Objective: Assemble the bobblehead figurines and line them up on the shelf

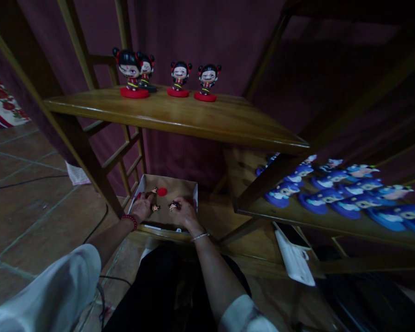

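Note:
A shallow cardboard box (177,182) sits on the low shelf, with both my hands reaching into it. My right hand (185,213) has its fingers closed on a small dark figurine (174,206). At the box's left side is my left hand (143,206), beside small figurine parts (155,208); its fingertips are too dim to tell whether they hold anything. A red disc (162,192) lies in the box near its back edge.
Black-haired figurines on red bases (179,76) stand on the wooden shelf (180,113) above my hands. Several blue figurines (321,198) fill the right shelf. A phone (292,234) rests on a white item (293,258) at lower right. Cables run along the floor at left.

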{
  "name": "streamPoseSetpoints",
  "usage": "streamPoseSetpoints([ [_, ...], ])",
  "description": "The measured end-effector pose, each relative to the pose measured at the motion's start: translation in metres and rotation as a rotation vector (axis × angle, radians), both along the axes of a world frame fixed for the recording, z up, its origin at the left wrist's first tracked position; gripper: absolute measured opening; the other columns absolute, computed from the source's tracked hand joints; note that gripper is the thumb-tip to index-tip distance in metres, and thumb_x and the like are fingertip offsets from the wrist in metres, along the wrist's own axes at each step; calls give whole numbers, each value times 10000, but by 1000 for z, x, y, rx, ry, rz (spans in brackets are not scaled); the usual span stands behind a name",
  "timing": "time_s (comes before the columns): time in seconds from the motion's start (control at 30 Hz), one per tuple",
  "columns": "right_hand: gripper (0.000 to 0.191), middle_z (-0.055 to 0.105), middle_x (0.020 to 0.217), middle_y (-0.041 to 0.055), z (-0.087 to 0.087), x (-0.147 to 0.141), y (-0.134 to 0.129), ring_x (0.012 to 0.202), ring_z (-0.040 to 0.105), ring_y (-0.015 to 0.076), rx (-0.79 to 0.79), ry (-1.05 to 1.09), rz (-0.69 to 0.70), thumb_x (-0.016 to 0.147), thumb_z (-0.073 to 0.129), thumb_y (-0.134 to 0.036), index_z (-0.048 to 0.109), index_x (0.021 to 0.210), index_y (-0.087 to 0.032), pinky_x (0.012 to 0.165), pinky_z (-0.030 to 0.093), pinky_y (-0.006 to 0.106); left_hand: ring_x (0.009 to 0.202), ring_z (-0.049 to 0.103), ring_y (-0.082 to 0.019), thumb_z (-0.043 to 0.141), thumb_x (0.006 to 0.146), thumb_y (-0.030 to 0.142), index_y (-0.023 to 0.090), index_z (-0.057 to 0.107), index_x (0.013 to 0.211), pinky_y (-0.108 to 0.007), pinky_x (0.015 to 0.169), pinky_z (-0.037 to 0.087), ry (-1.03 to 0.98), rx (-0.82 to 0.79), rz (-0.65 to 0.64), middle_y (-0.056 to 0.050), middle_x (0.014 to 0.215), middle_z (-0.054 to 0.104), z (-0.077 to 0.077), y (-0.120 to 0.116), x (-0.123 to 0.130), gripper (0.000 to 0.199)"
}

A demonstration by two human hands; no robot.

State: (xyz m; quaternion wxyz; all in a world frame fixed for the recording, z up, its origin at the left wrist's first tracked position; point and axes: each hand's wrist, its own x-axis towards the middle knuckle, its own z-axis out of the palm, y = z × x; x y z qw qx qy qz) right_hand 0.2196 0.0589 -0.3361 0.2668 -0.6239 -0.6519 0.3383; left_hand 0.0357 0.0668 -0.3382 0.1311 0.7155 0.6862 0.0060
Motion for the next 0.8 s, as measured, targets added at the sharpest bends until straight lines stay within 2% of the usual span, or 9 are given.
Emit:
streamPoseSetpoints([
  [0.1,215,657,906,-7,-2,1,0,827,605,130,-15,8,-7,713,554,-200,564,923,-242,730,451,224,989,531,-250,439,776,169,185,322,1304,-356,844,403,25,4,1,-172,1204,410,1,-2,0,541],
  [0.2,212,657,900,-12,-3,2,0,828,605,130,-22,10,-14,714,557,-211,563,923,-246,732,451,229,963,547,-236,431,764,133,178,321,1294,-343,822,417,30,23,7,-163,1162,429,6,-3,0,543],
  [0.33,232,651,920,6,-2,4,0,854,600,136,8,4,-3,715,548,-204,556,945,-231,754,446,239,987,536,-213,417,746,78,188,354,1270,-322,841,415,-94,77,42,-141,1148,441,16,-5,1,540],
  [0.47,247,650,918,8,-2,7,0,857,601,139,3,14,-18,708,557,-223,549,955,-230,756,446,242,1002,519,-194,466,754,143,183,418,1228,-308,871,409,-382,127,87,-105,1108,496,21,-5,8,479],
  [0.6,236,651,899,-8,-3,7,0,836,604,130,-17,18,-25,715,546,-230,543,952,-243,740,446,236,736,592,-133,395,783,109,159,393,1237,-257,671,490,-816,-65,242,-63,894,584,20,-3,22,456],
  [0.67,241,650,898,-5,-3,7,0,831,603,130,-17,16,-21,720,536,-225,541,960,-240,734,446,235,657,597,-105,355,790,73,153,372,1246,-227,605,495,-980,-137,312,-67,918,585,20,-5,28,464],
  [0.8,256,645,915,9,-1,8,-1,843,597,133,4,23,-17,716,541,-229,537,972,-226,748,443,240,643,606,-75,366,801,63,154,379,1234,-197,604,502,-1224,-257,347,-72,1008,567,23,-11,35,443],
])
